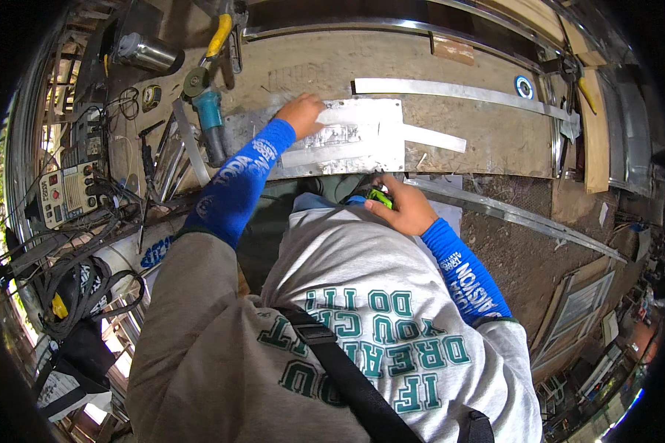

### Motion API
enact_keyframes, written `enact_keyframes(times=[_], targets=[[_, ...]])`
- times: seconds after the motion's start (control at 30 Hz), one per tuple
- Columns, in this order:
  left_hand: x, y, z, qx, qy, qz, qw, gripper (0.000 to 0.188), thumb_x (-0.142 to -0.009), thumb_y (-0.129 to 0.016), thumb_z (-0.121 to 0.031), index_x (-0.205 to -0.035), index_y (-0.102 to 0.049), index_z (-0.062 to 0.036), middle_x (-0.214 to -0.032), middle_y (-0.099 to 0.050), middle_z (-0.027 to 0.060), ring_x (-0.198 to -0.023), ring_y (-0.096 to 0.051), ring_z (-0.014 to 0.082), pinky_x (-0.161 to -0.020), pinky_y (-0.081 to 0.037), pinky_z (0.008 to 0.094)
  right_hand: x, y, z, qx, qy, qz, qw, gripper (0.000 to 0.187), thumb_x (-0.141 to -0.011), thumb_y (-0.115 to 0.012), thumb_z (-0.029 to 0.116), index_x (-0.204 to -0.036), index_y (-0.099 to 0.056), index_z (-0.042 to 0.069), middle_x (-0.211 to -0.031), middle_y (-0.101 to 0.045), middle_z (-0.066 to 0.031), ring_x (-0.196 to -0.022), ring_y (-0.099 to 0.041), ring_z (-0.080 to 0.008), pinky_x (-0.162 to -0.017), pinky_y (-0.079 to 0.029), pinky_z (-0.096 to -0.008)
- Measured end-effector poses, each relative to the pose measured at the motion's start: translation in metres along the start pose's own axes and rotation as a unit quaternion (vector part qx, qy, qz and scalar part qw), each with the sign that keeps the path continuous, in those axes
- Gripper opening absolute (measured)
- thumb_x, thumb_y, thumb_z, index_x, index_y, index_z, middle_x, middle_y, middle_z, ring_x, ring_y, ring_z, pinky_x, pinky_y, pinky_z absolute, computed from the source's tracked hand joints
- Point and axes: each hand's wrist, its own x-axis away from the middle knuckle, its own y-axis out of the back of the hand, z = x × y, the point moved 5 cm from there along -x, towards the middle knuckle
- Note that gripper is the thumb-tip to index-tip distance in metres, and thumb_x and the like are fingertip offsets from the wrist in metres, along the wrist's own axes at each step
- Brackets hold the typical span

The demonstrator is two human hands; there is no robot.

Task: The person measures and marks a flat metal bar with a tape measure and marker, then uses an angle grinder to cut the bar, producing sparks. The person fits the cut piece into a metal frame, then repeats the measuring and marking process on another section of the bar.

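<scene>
My left hand (301,115), in a blue sleeve, rests over the left part of a scuffed silver metal plate (380,133) at the bench's near edge. Its fingers are loosely curved, and I see nothing held in them. Close to my waist, just below that edge, my right hand (405,207) is closed around a small bright green and black object (380,196). The fingers and thumb cover much of it, so its kind is unclear. A short pale metal strip (436,138) sticks out beside the plate's right side.
A teal angle grinder (208,111) lies left of the plate. Beyond it are a yellow-handled tool (219,35), a metal cup (149,53) and a tape measure (151,97). A long flat strip (458,88) lies farther back. At left stand a control box (68,194) and tangled cables (89,295).
</scene>
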Motion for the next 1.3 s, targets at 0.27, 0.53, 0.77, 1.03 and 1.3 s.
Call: enact_keyframes(times=[0.27, 0.53, 0.77, 1.03, 1.3], targets=[[0.005, 0.038, 0.010, 0.000, 0.060, -0.065, 0.996, 0.042, -0.085, -0.080, -0.022, -0.122, -0.071, -0.0035, -0.117, -0.067, 0.0150, -0.112, -0.065, 0.0387, -0.094, -0.056, 0.0482, 0.046, 0.023, -0.074, -0.007, -0.096, -0.043, 0.994, 0.055, -0.093, -0.076, 0.050, -0.124, -0.062, 0.008, -0.093, -0.074, -0.0235, -0.086, -0.073, -0.0434, -0.076, -0.058, -0.0477], [0.079, -0.003, -0.028, 0.118, 0.094, -0.124, 0.981, 0.048, -0.085, -0.081, -0.018, -0.128, -0.068, -0.0014, -0.120, -0.066, 0.0171, -0.114, -0.063, 0.0404, -0.099, -0.053, 0.0476, 0.020, 0.045, -0.076, 0.039, -0.001, -0.116, 0.992, 0.058, -0.086, -0.085, 0.041, -0.120, -0.063, 0.000, -0.097, -0.072, -0.0242, -0.085, -0.072, -0.0412, -0.074, -0.057, -0.0460], [0.060, 0.013, -0.083, 0.119, 0.163, -0.257, 0.945, 0.042, -0.087, -0.084, -0.021, -0.123, -0.073, -0.0036, -0.132, -0.066, 0.0147, -0.120, -0.064, 0.0335, -0.105, -0.052, 0.0450, -0.040, 0.048, -0.029, 0.067, 0.070, -0.062, 0.993, 0.059, -0.083, -0.085, 0.035, -0.125, -0.060, 0.001, -0.105, -0.070, -0.0234, -0.093, -0.070, -0.0439, -0.078, -0.057, -0.0490], [0.097, -0.039, -0.135, 0.690, 0.212, -0.164, 0.672, 0.030, -0.090, -0.079, 0.005, -0.117, -0.067, 0.0005, -0.103, -0.066, 0.0016, -0.096, -0.064, 0.0095, -0.089, -0.055, 0.0261, -0.075, 0.013, 0.005, 0.048, 0.114, 0.081, 0.989, 0.070, -0.081, -0.085, 0.037, -0.135, -0.051, 0.008, -0.108, -0.070, -0.0224, -0.092, -0.071, -0.0457, -0.077, -0.058, -0.0504], [0.125, -0.009, -0.006, 0.210, 0.256, -0.284, 0.900, 0.008, -0.086, -0.078, -0.005, -0.094, -0.079, -0.0031, -0.100, -0.076, 0.0134, -0.096, -0.071, 0.0353, -0.089, -0.057, 0.0428, -0.134, 0.086, -0.074, 0.250, 0.145, -0.004, 0.957, 0.061, -0.092, -0.078, 0.042, -0.146, -0.058, 0.023, -0.128, -0.066, -0.0180, -0.113, -0.068, -0.0416, -0.095, -0.056, -0.0500]])
